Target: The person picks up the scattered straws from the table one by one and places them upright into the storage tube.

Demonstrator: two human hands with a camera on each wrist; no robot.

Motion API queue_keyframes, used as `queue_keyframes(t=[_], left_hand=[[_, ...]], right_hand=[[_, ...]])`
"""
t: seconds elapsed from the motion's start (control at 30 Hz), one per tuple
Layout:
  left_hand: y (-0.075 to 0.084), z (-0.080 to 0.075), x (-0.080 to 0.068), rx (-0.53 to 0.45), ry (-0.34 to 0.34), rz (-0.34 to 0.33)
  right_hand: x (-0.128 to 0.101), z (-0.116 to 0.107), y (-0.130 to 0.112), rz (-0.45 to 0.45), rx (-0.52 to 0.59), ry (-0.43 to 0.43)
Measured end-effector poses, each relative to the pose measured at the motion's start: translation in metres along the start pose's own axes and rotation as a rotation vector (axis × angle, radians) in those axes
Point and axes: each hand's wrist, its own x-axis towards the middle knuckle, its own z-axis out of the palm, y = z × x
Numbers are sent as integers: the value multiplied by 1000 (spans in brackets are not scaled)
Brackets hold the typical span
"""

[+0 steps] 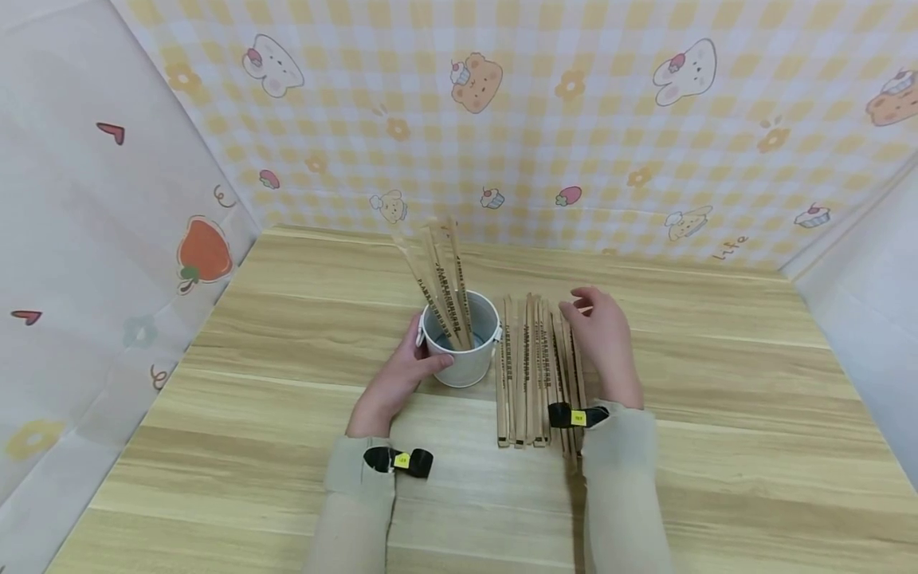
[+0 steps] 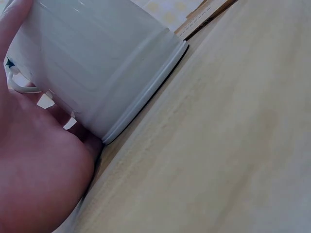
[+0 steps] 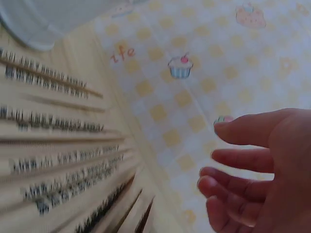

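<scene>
My left hand [image 1: 403, 373] holds a small white bucket [image 1: 469, 370] by its left side, thumb across the front. In the left wrist view, the palm and fingers [image 2: 62, 115] curve around the bucket [image 2: 97, 63], whose base sits on the table. Several wrapped disposable chopsticks [image 1: 446, 301] stand in it, leaning to the back left. To its right lies a row of more wrapped chopsticks [image 1: 527, 371] with dark printing. My right hand [image 1: 606, 339] hovers at the far right end of that row. Its fingers [image 3: 238, 187] are loosely bent, apart from the chopsticks [image 3: 63, 160], holding nothing.
The wood-patterned table [image 1: 739, 446] extends around both hands. A yellow checked cloth [image 1: 531, 119] with cartoon prints hangs behind its back edge. Pale printed sheeting [image 1: 107, 239] covers the left side.
</scene>
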Motion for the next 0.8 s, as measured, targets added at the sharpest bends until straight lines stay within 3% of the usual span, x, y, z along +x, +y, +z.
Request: queue_keyframes(t=[0.3,0.53,0.8], left_hand=[[-3,-2,0,11,-2,26],[22,9,-8,46,19,-43],[24,10,-8,46,13,-37]], right_hand=[[1,-3,21,118,-45,-103],[0,1,30,132,-80,-149],[3,8,32,134,-75,-148]])
